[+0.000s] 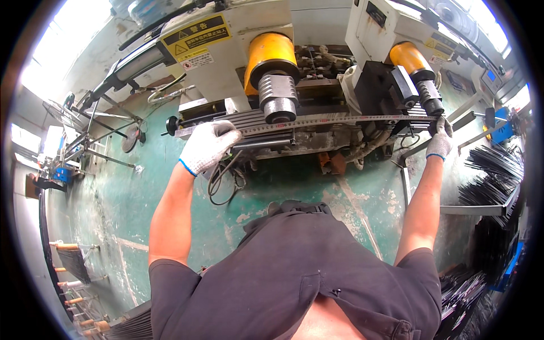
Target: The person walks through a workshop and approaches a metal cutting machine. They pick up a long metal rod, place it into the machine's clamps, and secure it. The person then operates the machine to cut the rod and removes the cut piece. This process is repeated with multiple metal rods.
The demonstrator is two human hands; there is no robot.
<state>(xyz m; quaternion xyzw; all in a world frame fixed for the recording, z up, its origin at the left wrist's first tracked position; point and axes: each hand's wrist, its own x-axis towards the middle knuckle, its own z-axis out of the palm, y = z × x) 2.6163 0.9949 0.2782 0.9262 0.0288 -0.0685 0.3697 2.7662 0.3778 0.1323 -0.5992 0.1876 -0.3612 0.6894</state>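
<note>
A tape measure (340,119) is stretched nearly level across the front of a machine, its pale blade running between my two hands. My left hand (211,143), in a white knitted glove with a blue cuff, is closed on the blade's left end; whether the case is inside it I cannot see. At the other end my right hand (441,141), gloved alike, pinches the blade just below the right steel chuck (429,99). Behind the blade, the left steel chuck (279,102) points down toward it. A dark rod (263,144) lies just under the blade beside my left hand.
Yellow cylinders (273,54) top the chucks on pale machine housings. A looped cable (222,184) hangs below my left hand. Bundles of thin black rods (493,173) lie on a metal rack (473,210) at right. Metal frames (105,133) stand on the green floor (187,198) at left.
</note>
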